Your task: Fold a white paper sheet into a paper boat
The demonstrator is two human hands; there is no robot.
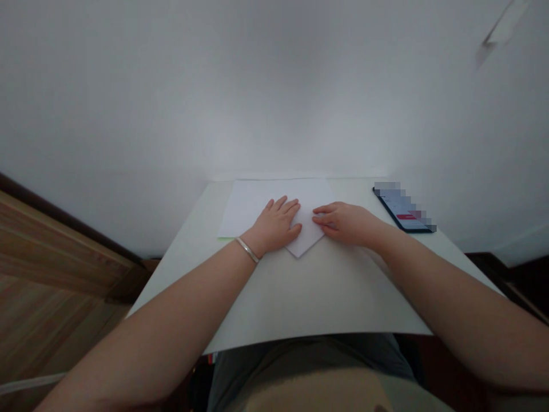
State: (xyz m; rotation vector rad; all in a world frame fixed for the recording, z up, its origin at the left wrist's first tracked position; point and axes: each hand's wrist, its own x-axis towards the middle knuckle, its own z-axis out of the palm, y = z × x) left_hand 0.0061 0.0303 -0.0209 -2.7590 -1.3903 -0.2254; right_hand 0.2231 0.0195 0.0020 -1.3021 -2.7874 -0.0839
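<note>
A white sheet of paper [257,206] lies on a small white table [326,292], its near corner folded to a point toward me. My left hand [277,226] rests flat on the folded part, fingers stretched out, with a silver bangle on the wrist. My right hand [343,223] lies on the paper's right side, fingers together and pressing along the fold edge. Neither hand holds anything lifted.
A dark phone [403,213] with a lit screen lies at the table's far right corner. A white wall rises right behind the table. A wooden floor [47,274] shows at the left. My lap is under the table's near edge.
</note>
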